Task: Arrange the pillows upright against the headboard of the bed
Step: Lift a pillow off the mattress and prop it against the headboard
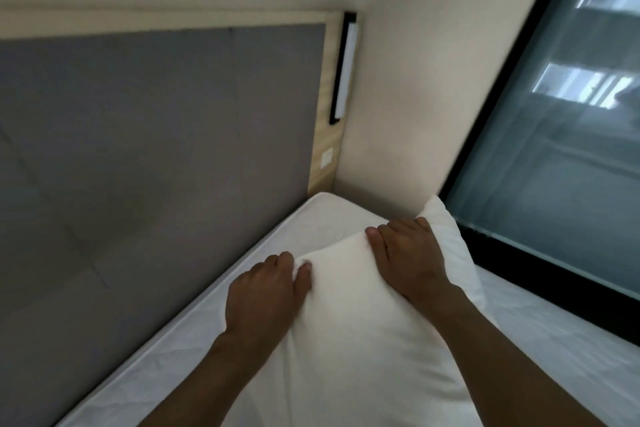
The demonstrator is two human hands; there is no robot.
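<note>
We've got both arms stretched fwd, bare forearms coming up from the bottom edge. Our left hand point(265, 291) is palm down, fingers curled, thumb pinching in. Our right hand point(408, 253) sits higher, fingers together and bent over, thumb alongside. Wrists abt straight.

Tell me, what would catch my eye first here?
Two bare hands, the left hand and right hand, grip a white pillow low in the middle, above the white mattress. The grey padded headboard fills the left side, and a dark-framed window runs down the right.
</note>
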